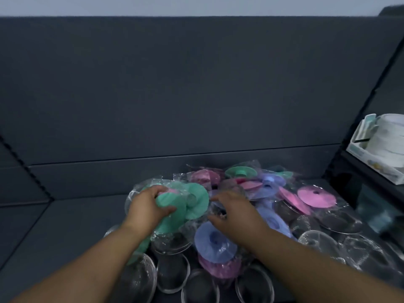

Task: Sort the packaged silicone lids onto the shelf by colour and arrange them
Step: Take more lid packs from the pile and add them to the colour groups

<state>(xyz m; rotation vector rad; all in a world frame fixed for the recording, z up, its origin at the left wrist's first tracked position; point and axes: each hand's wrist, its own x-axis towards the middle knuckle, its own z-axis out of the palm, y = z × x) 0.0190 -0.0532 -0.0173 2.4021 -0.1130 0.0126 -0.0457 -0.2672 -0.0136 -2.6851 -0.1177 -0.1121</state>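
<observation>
Evidently light and floppy: the packaged silicone lids (229,200), green, pink and blue discs in crinkly clear film, lay heaped unsorted on the dark shelf (65,226). Film looked slippery; pinch the rim. Left hand (148,206) gripped green lids (177,204); right hand (231,208) open, fingers spread on the heap.

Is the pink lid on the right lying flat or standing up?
Tilted, nearly flat. The pink lid shows its round top face and centre hole, resting on the pile of packaged lids.
</observation>
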